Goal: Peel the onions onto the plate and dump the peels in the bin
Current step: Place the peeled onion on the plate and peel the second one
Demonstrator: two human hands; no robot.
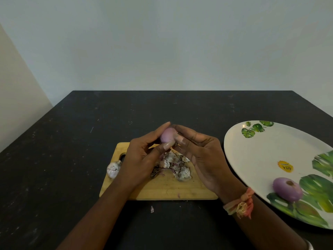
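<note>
A small purple onion [167, 134] is held above the wooden cutting board [162, 191]. My left hand [142, 157] grips it from the left, fingers curled round it. My right hand [200, 152] holds it from the right, thumb and fingertips against its lower end. A pile of dry onion peels [175, 166] lies on the board under my hands. One unpeeled onion [113, 169] rests at the board's left edge. A peeled purple onion [286, 189] lies on the white leaf-patterned plate [261, 150] at the right. No bin is in view.
The board and plate sit on a black table [72, 141] against a pale wall. A small peel scrap [152, 209] lies on the table in front of the board. A yellow sticker [285, 166] is on the plate.
</note>
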